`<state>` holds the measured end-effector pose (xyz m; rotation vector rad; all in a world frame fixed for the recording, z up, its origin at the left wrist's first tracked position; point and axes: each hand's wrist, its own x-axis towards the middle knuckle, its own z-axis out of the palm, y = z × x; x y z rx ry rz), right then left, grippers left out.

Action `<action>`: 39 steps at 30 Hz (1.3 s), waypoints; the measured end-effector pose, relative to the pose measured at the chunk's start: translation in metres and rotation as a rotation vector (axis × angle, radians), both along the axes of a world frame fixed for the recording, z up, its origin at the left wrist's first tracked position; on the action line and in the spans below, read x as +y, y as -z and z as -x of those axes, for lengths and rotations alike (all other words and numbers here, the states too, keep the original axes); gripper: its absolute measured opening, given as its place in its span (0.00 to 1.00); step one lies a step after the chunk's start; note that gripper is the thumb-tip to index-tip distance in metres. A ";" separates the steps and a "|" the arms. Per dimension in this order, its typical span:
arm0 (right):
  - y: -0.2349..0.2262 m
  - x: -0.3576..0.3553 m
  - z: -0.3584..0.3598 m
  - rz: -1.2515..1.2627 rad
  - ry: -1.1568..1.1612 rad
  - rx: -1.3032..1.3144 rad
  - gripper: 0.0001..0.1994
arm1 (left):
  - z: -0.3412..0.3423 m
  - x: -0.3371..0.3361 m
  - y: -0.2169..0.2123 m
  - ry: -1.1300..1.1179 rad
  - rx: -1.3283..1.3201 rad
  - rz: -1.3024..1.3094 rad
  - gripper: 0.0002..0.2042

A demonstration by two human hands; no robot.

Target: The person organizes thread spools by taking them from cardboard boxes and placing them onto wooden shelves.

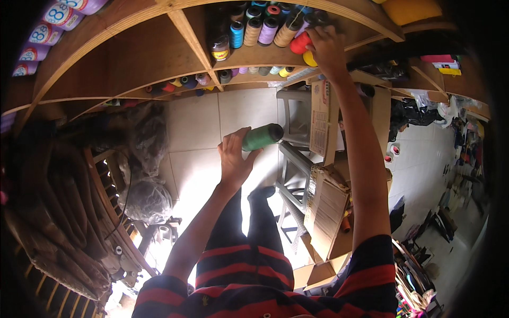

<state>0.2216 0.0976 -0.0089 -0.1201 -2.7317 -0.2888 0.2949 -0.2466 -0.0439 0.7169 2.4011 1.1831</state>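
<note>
A thread spool (259,138) wound with green thread, dark at its far end, lies in my left hand (234,157). The fingers and thumb are closed round it, holding it tilted above the tiled floor. My right hand (327,52) is stretched up to the wooden shelf at the top. Its bent fingers and thumb close on the right end of a red thread spool (300,43). A yellow spool (309,59) sits just below that one. Left of it stand tan, lilac (268,32) and blue (236,35) spools in a row.
Wooden shelf dividers (192,40) rise close around the spools. A grey plastic stool (295,169) and open cardboard boxes (326,212) stand below my right arm. At the left are a brown padded seat (58,212) and a clear plastic bag (146,201).
</note>
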 end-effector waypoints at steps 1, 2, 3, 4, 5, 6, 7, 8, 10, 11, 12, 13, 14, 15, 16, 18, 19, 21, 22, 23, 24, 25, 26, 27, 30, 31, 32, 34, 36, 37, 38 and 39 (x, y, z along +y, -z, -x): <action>0.004 0.004 0.000 -0.021 0.000 -0.016 0.16 | -0.001 0.001 0.000 0.001 -0.011 -0.009 0.27; 0.005 0.006 0.001 -0.042 0.001 -0.031 0.17 | 0.000 0.002 0.000 0.003 -0.020 -0.017 0.27; 0.005 0.008 0.000 -0.062 0.001 -0.017 0.16 | 0.000 0.003 0.000 0.005 -0.030 -0.025 0.28; 0.006 0.010 -0.001 -0.083 0.001 -0.004 0.16 | 0.001 0.005 0.002 0.017 -0.024 -0.035 0.28; 0.006 0.007 0.001 -0.098 -0.004 0.011 0.16 | 0.002 0.006 0.003 0.024 -0.016 -0.039 0.28; 0.005 0.005 0.001 -0.117 0.004 0.004 0.16 | 0.003 0.008 0.004 0.031 -0.008 -0.044 0.28; 0.005 0.002 0.001 -0.135 0.013 -0.003 0.16 | 0.004 0.010 0.005 0.034 -0.017 -0.043 0.28; 0.004 -0.001 0.002 -0.156 0.021 -0.011 0.16 | 0.006 0.014 0.005 0.037 -0.027 -0.044 0.28; 0.011 -0.006 0.005 -0.151 0.037 0.001 0.15 | 0.011 0.022 0.007 0.023 -0.030 -0.063 0.28; 0.012 -0.008 0.006 -0.150 0.044 0.006 0.15 | 0.014 0.027 0.010 0.005 -0.025 -0.083 0.28; 0.012 -0.009 0.006 -0.149 0.050 0.022 0.13 | 0.018 0.032 0.012 -0.014 -0.021 -0.103 0.28; 0.012 -0.009 0.004 -0.149 0.057 0.038 0.12 | 0.022 0.039 0.015 -0.020 0.039 -0.116 0.27; 0.011 -0.012 0.003 -0.147 0.061 0.055 0.11 | 0.029 0.045 0.020 -0.049 0.071 -0.142 0.27; 0.010 -0.014 0.002 -0.143 0.050 0.054 0.12 | 0.036 0.053 0.026 -0.078 0.100 -0.169 0.28; 0.009 -0.015 0.000 -0.140 0.040 0.053 0.13 | 0.044 0.061 0.032 -0.107 0.128 -0.196 0.28; 0.005 -0.028 -0.004 -0.026 0.035 0.057 0.16 | 0.063 0.074 0.037 -0.107 0.025 -0.317 0.28; 0.003 -0.041 -0.007 0.082 0.040 0.060 0.17 | 0.073 0.080 0.039 -0.104 0.038 -0.334 0.28; 0.005 -0.061 -0.013 0.458 0.027 0.058 0.19 | 0.088 0.090 0.040 -0.114 0.096 -0.341 0.27; 0.014 -0.068 -0.017 0.724 0.012 0.054 0.19 | 0.094 0.095 0.040 -0.123 0.073 -0.356 0.27; 0.023 -0.077 -0.019 0.991 -0.006 0.052 0.20 | 0.100 0.099 0.042 -0.135 0.053 -0.371 0.27; 0.034 -0.086 -0.023 1.105 0.003 0.037 0.20 | 0.105 0.102 0.042 -0.145 0.030 -0.383 0.27; 0.045 -0.096 -0.025 1.221 0.012 0.023 0.20 | 0.110 0.105 0.043 -0.132 0.117 -0.380 0.27; 0.048 -0.106 -0.023 1.338 0.017 0.009 0.20 | 0.114 0.106 0.044 -0.127 0.134 -0.382 0.27; 0.050 -0.112 -0.020 1.327 0.048 0.010 0.21 | 0.117 0.107 0.045 -0.121 0.152 -0.383 0.27; 0.056 -0.125 -0.013 1.347 0.127 0.022 0.23 | 0.120 0.106 0.041 -0.106 0.200 -0.361 0.27; 0.059 -0.125 -0.008 1.386 0.139 0.033 0.23 | 0.121 0.106 0.038 -0.101 0.216 -0.348 0.28; 0.059 -0.127 -0.004 1.421 0.148 0.043 0.23 | 0.124 0.104 0.041 -0.094 0.219 -0.350 0.28; 0.059 -0.133 0.002 1.309 0.104 0.117 0.21 | 0.132 0.100 0.048 -0.083 0.225 -0.350 0.28; 0.068 -0.130 0.009 1.208 0.135 0.126 0.19 | 0.130 0.100 0.043 -0.126 0.031 -0.400 0.29; 0.073 -0.129 0.014 1.191 0.130 0.179 0.20 | 0.128 0.099 0.041 -0.148 -0.066 -0.423 0.29; 0.078 -0.129 0.021 1.177 0.122 0.237 0.20 | 0.126 0.095 0.044 -0.163 -0.064 -0.403 0.29; 0.082 -0.129 0.027 1.163 0.115 0.294 0.21 | 0.123 0.092 0.047 -0.177 -0.062 -0.382 0.30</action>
